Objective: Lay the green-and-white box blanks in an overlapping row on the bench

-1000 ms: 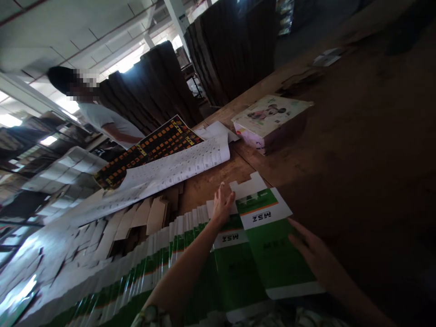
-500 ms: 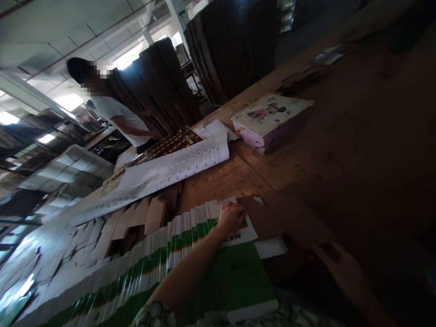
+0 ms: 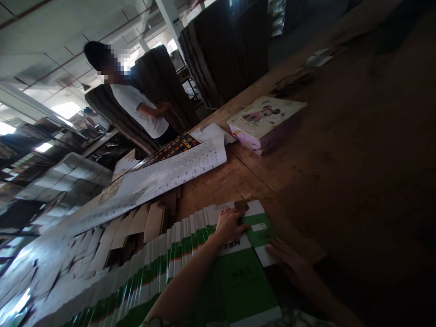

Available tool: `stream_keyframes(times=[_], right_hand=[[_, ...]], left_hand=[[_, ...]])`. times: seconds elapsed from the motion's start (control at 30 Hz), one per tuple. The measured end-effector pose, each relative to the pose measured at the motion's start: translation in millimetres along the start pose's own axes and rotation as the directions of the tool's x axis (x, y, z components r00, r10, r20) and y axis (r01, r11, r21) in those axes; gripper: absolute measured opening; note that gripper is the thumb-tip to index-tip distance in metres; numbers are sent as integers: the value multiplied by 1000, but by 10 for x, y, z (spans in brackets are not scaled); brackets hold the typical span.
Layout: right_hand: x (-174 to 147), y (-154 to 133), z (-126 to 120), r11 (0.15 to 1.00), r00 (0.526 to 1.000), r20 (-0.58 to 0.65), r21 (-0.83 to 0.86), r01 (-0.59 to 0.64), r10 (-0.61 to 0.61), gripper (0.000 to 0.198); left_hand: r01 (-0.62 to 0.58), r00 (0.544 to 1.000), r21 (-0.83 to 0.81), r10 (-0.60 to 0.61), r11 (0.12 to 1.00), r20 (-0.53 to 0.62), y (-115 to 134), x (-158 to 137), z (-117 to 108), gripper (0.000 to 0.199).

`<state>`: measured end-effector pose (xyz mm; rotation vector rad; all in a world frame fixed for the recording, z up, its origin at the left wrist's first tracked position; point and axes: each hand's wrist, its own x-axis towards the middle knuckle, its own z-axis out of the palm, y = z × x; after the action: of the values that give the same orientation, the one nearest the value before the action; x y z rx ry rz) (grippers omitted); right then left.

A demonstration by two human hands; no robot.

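the left hand [image 3: 229, 225] lies palm down on the top green-and-white flat carton [image 3: 238, 272] at the near end of a long fanned row of cartons [image 3: 136, 281], fingers curled loosely and pressing on the white band near its far edge; it grips nothing that shows. the right hand [image 3: 289, 263] rests flat just beside it, fingers stretched out straight and together, fingertips touching the near corner of a folded carton [image 3: 260, 231] that lies green side up, half over the top one, with a brown flap showing at its far end. whether the right hand pinches this carton or only presses on it cannot be told.

the row of cartons runs from the hands toward the lower left along the wooden table [image 3: 306, 181]. beyond it lie brown cardboard pieces [image 3: 146, 220], then a long white printed sheet [image 3: 177, 170] over a dark sheet with orange squares [image 3: 172, 146]. farther along the table sits a pale box with a cartoon mouse [image 3: 264, 122]. a person in a white shirt [image 3: 139, 109] stands past the sheets, in front of tall dark stacks of cardboard [image 3: 221, 54].
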<state>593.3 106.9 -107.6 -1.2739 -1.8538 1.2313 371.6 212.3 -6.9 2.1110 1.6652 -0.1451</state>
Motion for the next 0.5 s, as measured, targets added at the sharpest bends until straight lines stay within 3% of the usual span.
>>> stream_keyframes(times=[0.13,0.23,0.3,0.4,0.5], right_hand=[[53,-139,-139,996,996,91,-91,-6,15,41],[50,-128,-424,965,990,115,-256,-47,79,43],[-9,2,-666,896,992,23,-434,-99,121,48],[-151,267,-939,700,985,-152,-694,-167,84,60],[-226,368,-988,599,970,-238,-769,-221,51,61]], left_hand=[[-4,999,41,3,999,32,3,0,14,43],[2,1000,31,-3,1000,26,28,9,6,51],[16,999,29,-17,999,36,54,19,-14,48],[34,997,52,-37,998,62,85,36,-46,31],[36,998,50,-38,998,45,97,40,-59,28]])
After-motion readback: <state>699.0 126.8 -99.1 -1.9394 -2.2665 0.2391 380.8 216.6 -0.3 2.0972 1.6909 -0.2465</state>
